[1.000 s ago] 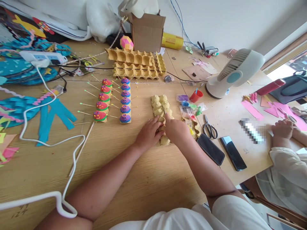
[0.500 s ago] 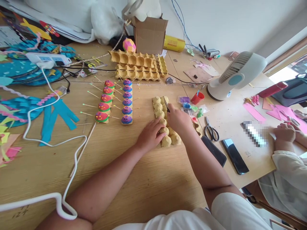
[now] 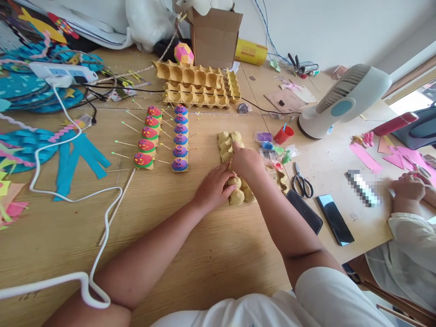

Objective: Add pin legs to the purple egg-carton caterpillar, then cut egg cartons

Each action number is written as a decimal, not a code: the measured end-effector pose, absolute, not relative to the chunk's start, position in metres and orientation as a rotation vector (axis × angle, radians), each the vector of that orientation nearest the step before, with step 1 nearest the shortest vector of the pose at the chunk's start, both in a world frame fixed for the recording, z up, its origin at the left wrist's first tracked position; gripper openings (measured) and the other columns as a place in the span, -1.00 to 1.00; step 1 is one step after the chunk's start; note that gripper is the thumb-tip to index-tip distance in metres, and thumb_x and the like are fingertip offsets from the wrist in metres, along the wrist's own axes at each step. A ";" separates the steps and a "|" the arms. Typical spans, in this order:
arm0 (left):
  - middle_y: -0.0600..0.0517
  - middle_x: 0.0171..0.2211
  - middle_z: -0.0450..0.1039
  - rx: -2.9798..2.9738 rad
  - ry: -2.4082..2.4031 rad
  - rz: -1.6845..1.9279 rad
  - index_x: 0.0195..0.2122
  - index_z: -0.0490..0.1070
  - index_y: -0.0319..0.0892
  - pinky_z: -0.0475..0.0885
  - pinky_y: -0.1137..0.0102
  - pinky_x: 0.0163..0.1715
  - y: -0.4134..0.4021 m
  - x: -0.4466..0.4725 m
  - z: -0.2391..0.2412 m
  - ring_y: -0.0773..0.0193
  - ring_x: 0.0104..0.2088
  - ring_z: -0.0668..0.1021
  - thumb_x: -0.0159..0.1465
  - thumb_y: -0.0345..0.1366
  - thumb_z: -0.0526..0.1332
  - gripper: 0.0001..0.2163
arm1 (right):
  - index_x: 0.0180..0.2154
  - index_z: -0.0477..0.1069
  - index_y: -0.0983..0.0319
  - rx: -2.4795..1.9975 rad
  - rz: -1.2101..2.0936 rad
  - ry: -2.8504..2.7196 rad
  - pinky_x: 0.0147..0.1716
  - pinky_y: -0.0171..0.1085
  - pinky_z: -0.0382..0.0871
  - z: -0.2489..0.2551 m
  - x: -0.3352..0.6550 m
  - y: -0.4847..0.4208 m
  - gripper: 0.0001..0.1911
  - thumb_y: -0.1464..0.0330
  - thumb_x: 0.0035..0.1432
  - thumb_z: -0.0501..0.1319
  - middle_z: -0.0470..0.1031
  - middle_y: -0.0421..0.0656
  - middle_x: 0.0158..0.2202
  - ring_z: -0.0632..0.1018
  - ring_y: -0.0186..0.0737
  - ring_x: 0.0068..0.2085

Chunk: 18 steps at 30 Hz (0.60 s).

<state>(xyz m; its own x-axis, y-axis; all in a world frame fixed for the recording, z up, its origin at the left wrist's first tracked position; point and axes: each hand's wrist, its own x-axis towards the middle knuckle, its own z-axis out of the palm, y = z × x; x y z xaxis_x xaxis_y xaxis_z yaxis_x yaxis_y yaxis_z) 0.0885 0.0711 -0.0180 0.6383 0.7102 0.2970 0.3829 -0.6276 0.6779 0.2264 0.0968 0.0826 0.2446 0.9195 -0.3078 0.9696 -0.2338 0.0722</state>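
Observation:
A yellow-brown egg carton strip (image 3: 226, 143) lies bumps-up on the wooden table (image 3: 190, 254). My left hand (image 3: 213, 187) rests on its near end, fingers curled and pressed against the bumps. My right hand (image 3: 248, 164) lies over the middle of the strip, closed, with one finger stretched toward the far bumps; what it grips is hidden. Left of the strip stand a row of red-painted carton cups (image 3: 147, 141) and a row of purple and blue cups (image 3: 180, 138), with pins sticking out.
Stacked egg trays (image 3: 195, 86) and a cardboard box (image 3: 214, 38) stand at the back. Scissors (image 3: 301, 181), two phones (image 3: 304, 211) and a fan (image 3: 344, 102) lie to the right. Another person's hands (image 3: 407, 188) work over pink paper. A white cable (image 3: 68, 200) loops at left.
My right hand has slid along the strip from the near end toward the far end. A thin dark blade showed at its fingers half a second ago. The left hand stays put.

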 end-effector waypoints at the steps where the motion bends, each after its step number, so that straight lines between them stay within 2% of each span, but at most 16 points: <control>1: -0.10 0.30 0.33 2.289 0.850 0.753 0.02 0.44 -0.06 0.28 0.02 0.36 0.071 0.088 -0.018 0.03 0.34 0.35 0.35 -0.27 0.25 -0.77 | 0.32 0.13 0.27 2.262 -0.305 1.768 -0.14 -0.20 0.49 0.083 0.226 0.098 -0.42 0.41 0.29 0.08 0.61 0.14 0.02 0.65 0.00 0.00; 6: -0.10 0.33 0.29 2.297 0.855 0.742 0.04 0.43 -0.08 0.28 0.02 0.35 0.071 0.089 -0.018 0.01 0.34 0.35 0.35 -0.26 0.25 -0.76 | 0.37 0.06 0.30 2.215 -0.302 1.776 -0.15 -0.20 0.51 0.083 0.227 0.099 -0.35 0.44 0.28 0.10 0.62 0.15 -0.01 0.65 0.01 0.00; 11: -0.09 0.26 0.37 2.284 0.850 0.761 0.02 0.43 -0.09 0.31 0.05 0.33 0.071 0.089 -0.017 0.04 0.30 0.39 0.35 -0.28 0.25 -0.77 | 0.37 0.06 0.30 2.226 -0.303 1.762 -0.14 -0.20 0.51 0.078 0.226 0.102 -0.36 0.44 0.29 0.08 0.63 0.13 -0.04 0.66 0.00 0.00; 16: -0.10 0.32 0.31 2.290 0.834 0.773 0.03 0.43 -0.10 0.30 0.04 0.33 0.071 0.089 -0.018 0.02 0.32 0.37 0.34 -0.28 0.25 -0.76 | 0.42 -0.03 0.34 2.212 -0.278 1.749 -0.13 -0.21 0.51 0.077 0.223 0.099 -0.28 0.43 0.30 0.11 0.63 0.17 -0.05 0.66 -0.02 -0.01; 18: -0.09 0.29 0.34 2.279 0.846 0.773 0.03 0.44 -0.08 0.32 0.04 0.32 0.071 0.089 -0.018 0.02 0.30 0.39 0.34 -0.29 0.25 -0.76 | 0.41 -0.03 0.34 2.209 -0.267 1.749 -0.12 -0.20 0.51 0.078 0.223 0.102 -0.30 0.44 0.31 0.09 0.62 0.18 -0.03 0.66 -0.02 0.00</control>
